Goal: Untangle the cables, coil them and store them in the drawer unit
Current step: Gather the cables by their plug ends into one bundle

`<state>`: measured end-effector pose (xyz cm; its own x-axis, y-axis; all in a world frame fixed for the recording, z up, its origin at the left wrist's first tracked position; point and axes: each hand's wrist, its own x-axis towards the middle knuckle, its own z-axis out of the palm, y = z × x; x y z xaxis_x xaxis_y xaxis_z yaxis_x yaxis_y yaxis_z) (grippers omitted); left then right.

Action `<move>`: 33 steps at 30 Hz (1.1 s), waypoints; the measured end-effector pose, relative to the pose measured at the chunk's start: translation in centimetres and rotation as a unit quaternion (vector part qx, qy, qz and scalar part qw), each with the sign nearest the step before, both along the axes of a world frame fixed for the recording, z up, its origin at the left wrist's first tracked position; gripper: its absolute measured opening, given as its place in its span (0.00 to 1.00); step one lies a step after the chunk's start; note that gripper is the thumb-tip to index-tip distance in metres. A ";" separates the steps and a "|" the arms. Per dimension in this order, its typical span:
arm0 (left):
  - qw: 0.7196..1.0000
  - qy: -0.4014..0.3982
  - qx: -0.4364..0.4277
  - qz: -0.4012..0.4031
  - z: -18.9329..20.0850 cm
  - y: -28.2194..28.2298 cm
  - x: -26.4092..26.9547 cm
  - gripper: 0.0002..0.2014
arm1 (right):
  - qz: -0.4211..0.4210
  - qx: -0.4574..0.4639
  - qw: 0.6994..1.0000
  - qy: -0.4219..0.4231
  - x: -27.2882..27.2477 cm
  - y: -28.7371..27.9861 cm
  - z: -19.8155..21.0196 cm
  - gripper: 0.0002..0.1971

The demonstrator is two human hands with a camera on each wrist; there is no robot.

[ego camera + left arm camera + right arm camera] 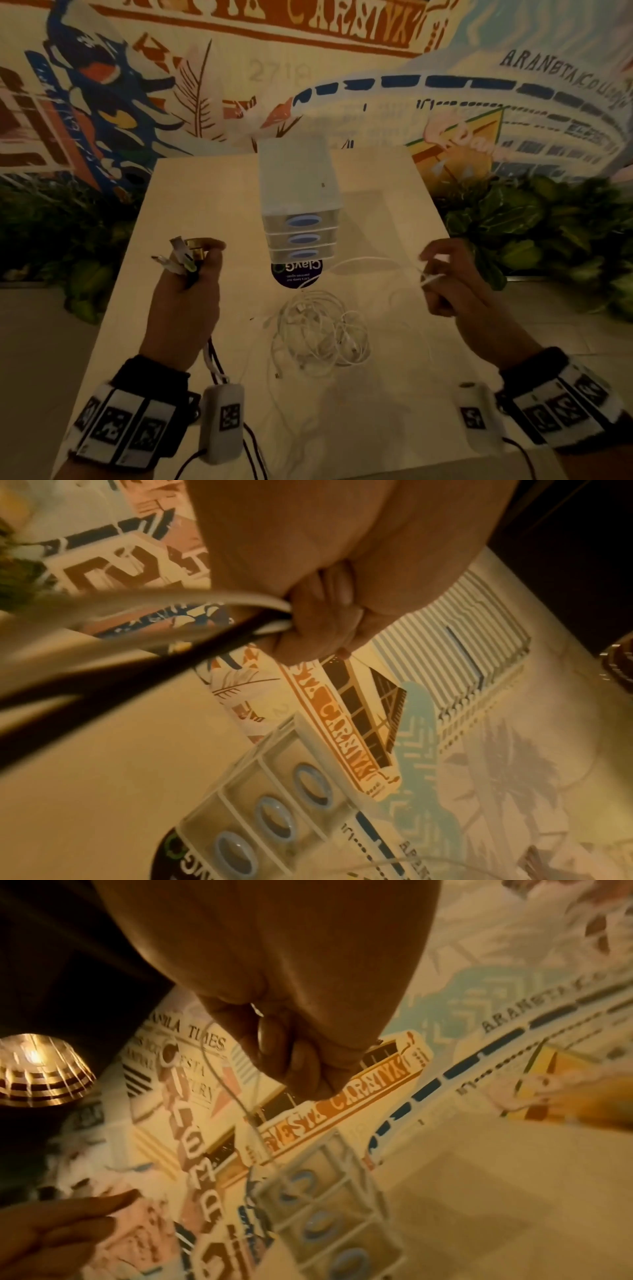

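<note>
Head view alone shows the white cable tangle (pixel 320 337) between hands.

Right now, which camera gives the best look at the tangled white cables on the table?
The head view: the tangled white cables lie whole on the table, between both hands. The left wrist view misses the pile; the right wrist view shows only a thin strand.
</note>
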<state>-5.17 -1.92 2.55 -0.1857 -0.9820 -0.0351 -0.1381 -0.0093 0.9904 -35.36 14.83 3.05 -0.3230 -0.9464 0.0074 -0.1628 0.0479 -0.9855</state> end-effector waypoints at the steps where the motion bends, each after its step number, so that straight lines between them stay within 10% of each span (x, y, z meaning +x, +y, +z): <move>1: 0.999 0.003 -0.019 -0.027 0.7 0.8 -0.7 0.08 | 0.018 -0.007 1.000 0.013 0.7 -0.3 0.6 0.17; 10: 0.941 -0.033 -0.173 -0.290 4.6 7.2 -6.3 0.14 | 0.108 -0.010 0.994 -0.029 5.5 -2.4 3.8 0.13; 13: 0.945 -0.050 -0.129 -0.295 4.0 7.4 -5.7 0.24 | 0.105 -0.006 0.994 0.003 6.2 -2.8 3.9 0.18; 19: 0.958 0.031 -0.083 -0.272 4.7 6.9 -6.1 0.10 | 0.116 -0.026 0.965 0.235 5.5 -3.3 3.7 0.11; 24: 0.933 -0.082 -0.153 -0.315 3.5 6.2 -6.3 0.13 | 0.128 0.000 0.956 0.262 6.3 -4.0 3.9 0.19; 33: 0.955 0.007 -0.089 -0.283 3.1 4.9 -5.1 0.07 | 0.089 0.019 0.961 0.261 6.1 -3.7 3.3 0.19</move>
<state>-10.25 2.96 5.65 -0.6877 -0.7142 0.1300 -0.0578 0.2324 0.9709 -29.31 11.10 6.36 -0.1184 -0.9890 0.0890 -0.6428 0.0080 -0.7660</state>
